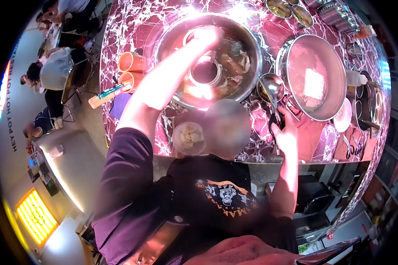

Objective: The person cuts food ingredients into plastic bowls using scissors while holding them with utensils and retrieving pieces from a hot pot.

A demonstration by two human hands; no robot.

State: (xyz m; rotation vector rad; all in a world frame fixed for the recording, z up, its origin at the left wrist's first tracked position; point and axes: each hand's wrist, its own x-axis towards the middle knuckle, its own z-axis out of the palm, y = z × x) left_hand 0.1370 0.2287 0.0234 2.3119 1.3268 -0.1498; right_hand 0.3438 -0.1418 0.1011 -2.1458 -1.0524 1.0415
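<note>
My left hand point(210, 37) is over the far side of a round metal hot pot point(257, 53), washed out by glare, so its fingers and anything in them cannot be made out. Broth and pieces of meat point(235, 64) lie around the pot's central chimney point(205, 72). To the right of the pot, my right hand point(287, 129) is closed around black-handled scissors point(275, 118), whose metal part points toward the pot. Beside them is a small metal bowl point(276, 87). A large steel pan point(344, 95) stands just past this hand.
Orange cups point(132, 62) and a packaged chopstick sleeve point(109, 93) are at the left. A bowl of pale food point(189, 138) sits near the table edge, beside a blurred round shape. More scissors point(353, 146) lie at right. Several people point(57, 66) sit at the far left.
</note>
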